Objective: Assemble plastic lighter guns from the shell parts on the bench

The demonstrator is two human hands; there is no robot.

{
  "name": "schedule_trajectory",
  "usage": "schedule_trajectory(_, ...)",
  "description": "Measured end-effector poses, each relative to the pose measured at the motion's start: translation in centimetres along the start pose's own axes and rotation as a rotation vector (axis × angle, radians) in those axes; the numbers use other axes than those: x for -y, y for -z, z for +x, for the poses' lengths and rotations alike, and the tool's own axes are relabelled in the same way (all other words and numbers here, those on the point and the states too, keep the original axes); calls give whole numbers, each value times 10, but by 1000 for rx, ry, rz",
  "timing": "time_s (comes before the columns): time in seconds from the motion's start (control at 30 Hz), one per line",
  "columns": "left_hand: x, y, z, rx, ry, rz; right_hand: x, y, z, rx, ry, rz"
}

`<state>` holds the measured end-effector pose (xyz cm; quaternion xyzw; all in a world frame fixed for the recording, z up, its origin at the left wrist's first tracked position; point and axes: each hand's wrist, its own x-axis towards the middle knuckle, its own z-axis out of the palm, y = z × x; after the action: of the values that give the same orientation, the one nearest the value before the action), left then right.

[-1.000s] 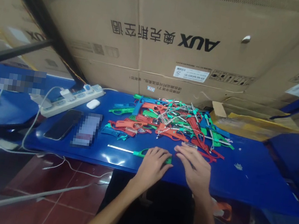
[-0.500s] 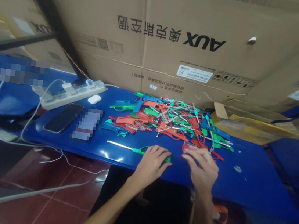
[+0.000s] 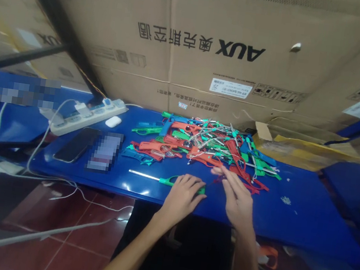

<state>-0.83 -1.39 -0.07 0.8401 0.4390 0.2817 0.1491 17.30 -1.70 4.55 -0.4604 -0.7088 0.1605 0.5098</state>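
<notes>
My left hand [image 3: 182, 198] is closed round a long-nosed lighter [image 3: 168, 181] with a green handle, pressed to the blue tabletop. The lighter's silver tube [image 3: 144, 174] points left. My right hand [image 3: 236, 201] has its fingers fairly straight and close together, round what looks like a small screwdriver [image 3: 218, 179] with a dark red handle. Its thin shaft reaches toward the right end of the green lighter; the tip is too blurred to make out. Just beyond both hands lies a heap of lighter parts [image 3: 199, 140], with red, green and blue handles, metal tubes and wires.
A white power strip [image 3: 92, 116], a white earphone case [image 3: 113, 121], a dark phone [image 3: 76, 145] and a second, blurred-out phone [image 3: 105, 151] lie on the left. A large cardboard box [image 3: 190, 15] stands behind. An open carton [image 3: 298, 151] sits at back right.
My right hand has tilted, and its fingers have straightened and shifted slightly up and left along the red handle. My left hand and the green lighter have stayed in place.
</notes>
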Motion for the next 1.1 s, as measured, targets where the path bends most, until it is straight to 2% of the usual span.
schedule_trajectory(0.2, 0, 1, 1, 14, -1, 5, -3, -13, 0, -199, 82, 73)
schedule_trajectory(0.4, -2, 2, 1, 15, 11, 8, 1, -19, -1, -135, -109, 225)
schedule_trajectory(0.47, -1, 2, 1, 13, 6, 12, 1, -22, 0, -198, -102, 243)
schedule_trajectory(0.57, 0, 1, 1, 13, -2, 23, 0, -27, 4, -265, -1, 185)
schedule_trajectory(0.67, 0, 1, 1, 7, 1, 13, 3, -23, 5, -229, 24, 123)
schedule_trajectory(0.8, 0, 1, 1, -6, 0, -9, 6, -13, -1, -52, -37, 37)
schedule_trajectory(1.0, 1, 1, 1, 5, 0, 3, -2, -12, -2, -188, -11, 1)
schedule_trajectory(1.1, 1, 2, 2, 8, 1, 2, 0, -8, 0, -103, 0, -17)
